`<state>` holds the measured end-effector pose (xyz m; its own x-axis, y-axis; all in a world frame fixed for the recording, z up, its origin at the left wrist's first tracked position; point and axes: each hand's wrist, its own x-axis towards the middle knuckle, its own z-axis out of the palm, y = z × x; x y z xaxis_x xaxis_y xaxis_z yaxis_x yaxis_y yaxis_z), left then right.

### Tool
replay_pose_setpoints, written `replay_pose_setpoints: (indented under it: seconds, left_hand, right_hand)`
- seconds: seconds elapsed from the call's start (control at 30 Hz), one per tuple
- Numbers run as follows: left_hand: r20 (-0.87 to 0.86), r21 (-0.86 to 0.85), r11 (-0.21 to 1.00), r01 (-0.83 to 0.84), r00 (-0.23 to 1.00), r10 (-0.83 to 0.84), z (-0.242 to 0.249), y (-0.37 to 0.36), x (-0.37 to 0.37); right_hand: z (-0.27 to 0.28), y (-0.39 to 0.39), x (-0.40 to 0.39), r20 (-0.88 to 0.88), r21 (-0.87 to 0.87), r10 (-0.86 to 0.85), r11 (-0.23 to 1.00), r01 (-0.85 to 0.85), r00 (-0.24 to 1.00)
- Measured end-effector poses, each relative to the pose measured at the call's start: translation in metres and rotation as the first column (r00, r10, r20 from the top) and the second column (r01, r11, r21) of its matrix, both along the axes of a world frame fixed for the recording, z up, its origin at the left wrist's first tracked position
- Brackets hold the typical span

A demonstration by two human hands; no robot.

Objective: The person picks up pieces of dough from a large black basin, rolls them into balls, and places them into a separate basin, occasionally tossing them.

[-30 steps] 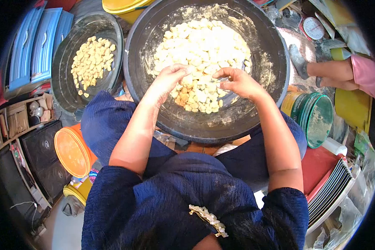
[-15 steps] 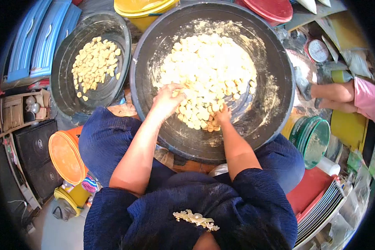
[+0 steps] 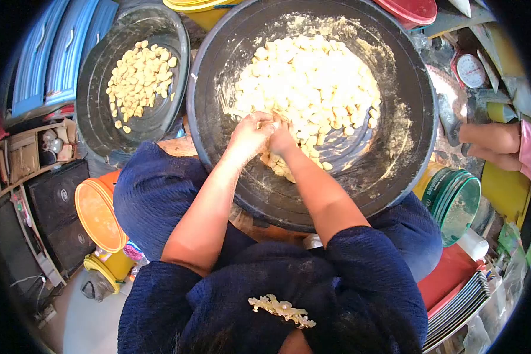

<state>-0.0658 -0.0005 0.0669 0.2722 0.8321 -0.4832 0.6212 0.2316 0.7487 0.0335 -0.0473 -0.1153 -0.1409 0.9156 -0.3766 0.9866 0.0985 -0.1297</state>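
A wide black basin (image 3: 389,177) stands in front of me, its inner wall dusted with pale powder. In it lies a heap of small pale yellow rounded pieces (image 3: 312,76), which look like dough; bright sunlight washes out much of the heap. My left hand (image 3: 252,134) is at the heap's near left edge with its fingers curled closed. Right against it is my right hand (image 3: 282,139), its fingers also drawn together. Whatever lies between the fingertips is too small and hidden to name. Several pieces lie just below the hands.
A smaller black tub (image 3: 88,100) with similar pieces stands at left. Around me are an orange bucket (image 3: 97,215), a green-rimmed bucket (image 3: 461,207), a yellow bucket (image 3: 209,15), a red tub (image 3: 416,10) and a dial scale (image 3: 471,71). Another person's leg (image 3: 489,137) is at right.
My right hand has moved left and up from the heap's near edge to meet my left hand. My left hand's fingers have curled in. The view has shifted slightly.
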Motion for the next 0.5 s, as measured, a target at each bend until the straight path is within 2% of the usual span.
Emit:
replay_pose_setpoints:
  seconds: [0.03,0.1,0.13,0.17,0.23,0.27,0.33,0.37,0.43,0.47,0.5]
  left_hand:
    - [-0.015,0.001,1.0,0.013,1.0,-0.013,0.003,-0.001,0.001]
    - [0.042,0.005,1.0,-0.002,0.999,0.002,0.005,-0.003,0.001]
    - [0.061,0.013,1.0,0.024,0.998,-0.024,0.007,-0.003,-0.001]
    - [0.057,0.007,0.999,0.031,0.998,-0.032,-0.002,-0.002,-0.004]
    - [0.159,-0.064,0.998,0.026,0.987,-0.015,-0.025,-0.001,-0.012]
    - [0.139,-0.073,0.997,0.017,0.99,-0.006,-0.023,0.0,-0.012]
    - [0.13,-0.071,0.997,0.009,0.992,0.0,-0.019,0.0,-0.01]
    - [0.128,-0.06,0.998,0.005,0.992,0.003,-0.018,0.001,-0.008]
    - [0.144,-0.05,0.999,-0.002,0.99,0.009,-0.015,0.0,-0.006]
    - [0.159,-0.042,0.999,-0.011,0.987,0.018,-0.013,0.0,-0.005]
    - [0.165,-0.038,0.999,-0.016,0.986,0.022,-0.013,0.001,-0.005]
  right_hand:
    - [0.001,-0.004,-0.008,-0.015,0.001,-0.013,1.0,0.013,1.0]
    - [0.019,-0.007,-0.019,-0.146,-0.274,-0.057,0.961,0.015,0.988]
    - [0.033,-0.001,-0.013,-0.234,-0.51,-0.187,0.859,0.043,0.954]
    - [0.037,-0.004,-0.008,-0.238,-0.515,-0.196,0.856,0.047,0.951]
    - [0.039,-0.008,0.001,-0.129,-0.263,-0.022,0.965,-0.013,0.991]
    - [0.028,-0.009,0.001,-0.13,-0.264,-0.021,0.964,-0.014,0.991]
    - [0.01,-0.01,-0.004,-0.383,-0.326,0.089,0.919,-0.224,0.919]
    - [0.011,-0.009,-0.001,-0.383,-0.325,0.089,0.919,-0.224,0.919]
    - [0.021,-0.006,0.013,-0.468,-0.488,0.107,0.796,-0.357,0.877]
    - [0.027,-0.003,0.023,-0.462,-0.488,0.11,0.797,-0.356,0.88]
    - [0.032,0.001,0.035,-0.53,-0.594,-0.176,0.775,-0.215,0.829]
